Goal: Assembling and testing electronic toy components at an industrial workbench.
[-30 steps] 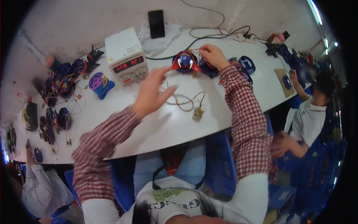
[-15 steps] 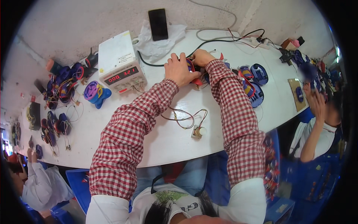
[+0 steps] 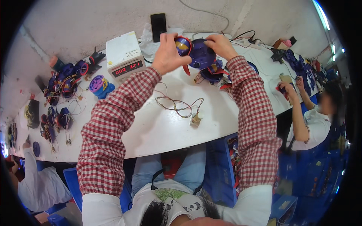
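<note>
Both my hands hold up a round purple toy part with a red rim and a yellow centre, above the far side of the white table. My left hand grips its left, red-rimmed side. My right hand grips its right side. Just below it on the table lie more purple and red parts. Thin wires run across the table to a small cylinder.
A white power supply with a red digit display stands at the left, a black phone behind it. Piles of purple parts lie far left. A person at the right works with small pieces; another person sits at the lower left.
My hands have lifted the purple part off the table and hold it up closer to the camera. The view has shifted, so the table sits lower.
</note>
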A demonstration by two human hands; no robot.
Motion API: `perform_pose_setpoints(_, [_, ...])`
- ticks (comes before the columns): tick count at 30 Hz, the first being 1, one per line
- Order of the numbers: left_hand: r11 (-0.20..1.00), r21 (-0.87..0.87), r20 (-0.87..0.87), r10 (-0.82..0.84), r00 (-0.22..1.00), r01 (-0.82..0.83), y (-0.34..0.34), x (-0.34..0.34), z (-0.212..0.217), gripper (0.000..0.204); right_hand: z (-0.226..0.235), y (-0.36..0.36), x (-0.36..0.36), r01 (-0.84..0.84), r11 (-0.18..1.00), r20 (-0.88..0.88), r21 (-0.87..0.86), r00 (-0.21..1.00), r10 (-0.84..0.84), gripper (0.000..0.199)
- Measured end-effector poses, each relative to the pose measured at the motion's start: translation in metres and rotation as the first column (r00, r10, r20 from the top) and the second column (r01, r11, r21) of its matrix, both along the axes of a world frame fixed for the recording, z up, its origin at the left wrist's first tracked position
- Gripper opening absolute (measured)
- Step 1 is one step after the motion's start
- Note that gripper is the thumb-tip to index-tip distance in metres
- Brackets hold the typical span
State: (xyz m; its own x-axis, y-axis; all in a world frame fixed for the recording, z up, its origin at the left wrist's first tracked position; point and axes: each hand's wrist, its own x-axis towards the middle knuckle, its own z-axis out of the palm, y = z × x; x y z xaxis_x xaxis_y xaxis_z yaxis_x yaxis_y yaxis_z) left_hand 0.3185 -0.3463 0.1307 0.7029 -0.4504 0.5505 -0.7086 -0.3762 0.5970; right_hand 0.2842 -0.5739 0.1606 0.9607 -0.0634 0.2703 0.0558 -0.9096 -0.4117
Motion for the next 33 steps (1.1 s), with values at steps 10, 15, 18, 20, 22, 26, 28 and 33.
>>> perform_pose_setpoints(10, [0.911, 0.341, 0.093, -0.277, 0.956, 0.231, 0.112, -0.067, 0.139, 0.074, 0.101, 0.042, -0.098, -0.196, 0.858, 0.091, 0.475, 0.981, 0.174, 0.030])
perform_pose_setpoints(15, [0.875, 0.484, 0.411, -0.250, 0.877, 0.023, 0.205, -0.113, 0.172, 0.073, 0.122, 0.088, -0.132, -0.354, 0.757, 0.171, 0.549, 0.934, 0.313, 0.030])
perform_pose_setpoints(18, [0.944, 0.327, 0.411, -0.185, 0.893, 0.046, 0.246, -0.131, 0.178, 0.074, 0.118, 0.103, -0.150, -0.358, 0.689, 0.219, 0.630, 0.933, 0.285, 0.029])
perform_pose_setpoints(20, [0.902, 0.418, 0.336, -0.261, 0.905, 0.104, 0.276, -0.160, 0.169, 0.073, 0.105, 0.111, -0.154, -0.373, 0.687, 0.214, 0.623, 0.927, 0.309, 0.027])
perform_pose_setpoints(22, [0.826, 0.562, 0.293, -0.250, 0.923, 0.045, 0.302, -0.190, 0.146, 0.072, 0.088, 0.123, -0.159, -0.322, 0.716, 0.124, 0.619, 0.941, 0.316, 0.026])
perform_pose_setpoints(26, [0.737, 0.675, 0.235, -0.163, 0.958, -0.040, 0.348, -0.201, 0.111, 0.069, 0.040, 0.161, -0.176, -0.171, 0.718, -0.080, 0.674, 0.950, 0.302, 0.020])
perform_pose_setpoints(28, [0.742, 0.664, 0.227, -0.092, 0.970, -0.086, 0.368, -0.203, 0.095, 0.068, 0.011, 0.177, -0.181, -0.057, 0.606, -0.160, 0.794, 0.941, 0.297, 0.018])
perform_pose_setpoints(33, [0.640, 0.761, 0.250, -0.142, 0.958, -0.103, 0.389, -0.187, 0.033, 0.066, -0.064, 0.210, -0.200, 0.152, 0.286, -0.237, 0.946, 0.926, 0.293, 0.017])
